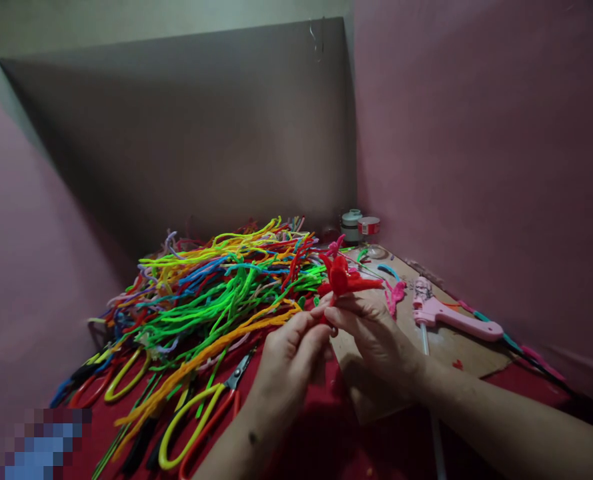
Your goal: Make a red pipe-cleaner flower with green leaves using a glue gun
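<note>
A red pipe-cleaner flower (340, 275) with looped petals stands up between my two hands, over the edge of a brown cardboard sheet. My left hand (293, 350) pinches its lower end between thumb and fingers. From the other side, my right hand (371, 330) closes its thumb and fingertips on the flower's base. One red strip sticks out to the right above the right hand. The exact grip at the base is partly hidden by my fingers. Just behind the right hand lies a pink pipe-cleaner piece (395, 297).
A heap of colourful pipe cleaners (226, 287) covers the left and back. Scissors with yellow and red handles (196, 417) lie at front left. A pink glue gun (456, 320) with a glue stick rests on the cardboard (476, 357) at right. Tape (369, 225) stands near the wall.
</note>
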A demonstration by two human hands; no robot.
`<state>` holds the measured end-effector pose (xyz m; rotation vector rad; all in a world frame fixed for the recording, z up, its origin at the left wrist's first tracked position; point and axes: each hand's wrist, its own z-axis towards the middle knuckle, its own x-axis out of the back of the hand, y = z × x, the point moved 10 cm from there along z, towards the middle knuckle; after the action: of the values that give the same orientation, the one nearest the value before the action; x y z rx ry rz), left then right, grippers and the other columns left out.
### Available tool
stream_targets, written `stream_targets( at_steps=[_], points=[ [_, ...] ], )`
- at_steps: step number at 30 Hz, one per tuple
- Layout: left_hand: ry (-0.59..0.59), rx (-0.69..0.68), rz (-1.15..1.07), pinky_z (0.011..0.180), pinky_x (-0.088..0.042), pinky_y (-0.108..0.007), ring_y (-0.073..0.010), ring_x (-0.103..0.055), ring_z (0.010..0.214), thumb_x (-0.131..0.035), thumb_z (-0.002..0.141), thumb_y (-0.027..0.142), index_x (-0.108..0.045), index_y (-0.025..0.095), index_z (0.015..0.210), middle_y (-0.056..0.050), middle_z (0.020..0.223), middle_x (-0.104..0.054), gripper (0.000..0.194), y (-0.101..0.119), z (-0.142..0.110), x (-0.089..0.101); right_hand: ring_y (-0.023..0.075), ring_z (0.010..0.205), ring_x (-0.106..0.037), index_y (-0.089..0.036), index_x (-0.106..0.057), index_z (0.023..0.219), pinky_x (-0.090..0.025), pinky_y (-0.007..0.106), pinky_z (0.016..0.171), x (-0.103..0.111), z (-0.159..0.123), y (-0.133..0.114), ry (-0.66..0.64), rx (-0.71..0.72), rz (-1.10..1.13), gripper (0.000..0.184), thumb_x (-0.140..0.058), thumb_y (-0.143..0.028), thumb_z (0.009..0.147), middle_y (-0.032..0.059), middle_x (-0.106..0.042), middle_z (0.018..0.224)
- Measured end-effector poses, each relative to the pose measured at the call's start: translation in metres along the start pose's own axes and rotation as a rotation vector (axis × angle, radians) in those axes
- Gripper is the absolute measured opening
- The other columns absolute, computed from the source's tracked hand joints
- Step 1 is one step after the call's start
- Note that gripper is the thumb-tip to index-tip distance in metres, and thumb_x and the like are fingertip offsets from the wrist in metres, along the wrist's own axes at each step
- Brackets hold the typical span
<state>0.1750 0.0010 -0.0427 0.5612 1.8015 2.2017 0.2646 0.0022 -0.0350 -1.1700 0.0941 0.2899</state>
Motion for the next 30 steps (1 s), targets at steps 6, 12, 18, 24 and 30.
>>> stream_targets(
  at_steps=[6,12,18,24,30],
  points=[
    [0.172,-0.143,0.292,0.042,-0.035,-0.016,-0.0064,-0.046,0.041,-0.056,0.079,0.026,-0.062,0.018,0.074,0.003,0.051,-0.052,0.011,0.013,-0.003,0.013,0.0121,0.071,-0.057,-0.020,-0.072,0.080,-0.047,0.026,0.073,-0.001,0.003,-0.006,0.012,0.003,-0.104,0.013,-0.061,-0.027,0.079,-0.0012,-0.064,0.070],
    [-0.319,0.264,-0.681,0.024,-0.029,-0.014,-0.0013,-0.020,0.022,-0.051,0.084,0.031,-0.057,0.015,0.073,0.008,0.039,-0.042,0.021,-0.015,-0.006,-0.034,0.0130,0.081,-0.060,-0.026,-0.070,0.097,-0.045,0.029,0.084,-0.006,-0.003,-0.008,-0.066,0.059,-0.109,0.020,-0.055,-0.027,0.084,-0.0006,-0.068,0.081],
    [-0.493,0.279,-0.814,0.024,-0.032,-0.015,-0.0017,-0.018,0.020,-0.048,0.086,0.032,-0.058,0.015,0.076,0.009,0.037,-0.041,0.022,-0.014,-0.015,-0.049,0.0101,0.066,-0.057,-0.027,-0.069,0.100,-0.047,0.024,0.068,-0.015,-0.011,-0.013,-0.149,0.095,-0.089,0.023,-0.049,-0.026,0.088,-0.0026,-0.063,0.066],
    [0.105,-0.096,0.161,0.047,-0.042,-0.018,-0.0104,-0.053,0.051,-0.062,0.075,0.027,-0.063,0.019,0.075,-0.001,0.060,-0.060,0.008,0.010,-0.002,0.005,0.0139,0.073,-0.058,-0.022,-0.072,0.093,-0.048,0.027,0.069,0.002,-0.004,-0.015,0.033,0.141,-0.366,0.021,-0.053,-0.028,0.085,0.0018,-0.066,0.078],
    [-0.094,0.082,-0.191,0.032,-0.032,-0.015,-0.0054,-0.040,0.029,-0.053,0.083,0.030,-0.059,0.017,0.069,0.003,0.046,-0.053,0.020,-0.008,-0.001,-0.013,0.0167,0.082,-0.061,-0.024,-0.070,0.097,-0.049,0.033,0.079,-0.005,-0.005,-0.014,-0.031,0.127,-0.294,0.023,-0.052,-0.030,0.085,0.0027,-0.068,0.083]
  ],
)
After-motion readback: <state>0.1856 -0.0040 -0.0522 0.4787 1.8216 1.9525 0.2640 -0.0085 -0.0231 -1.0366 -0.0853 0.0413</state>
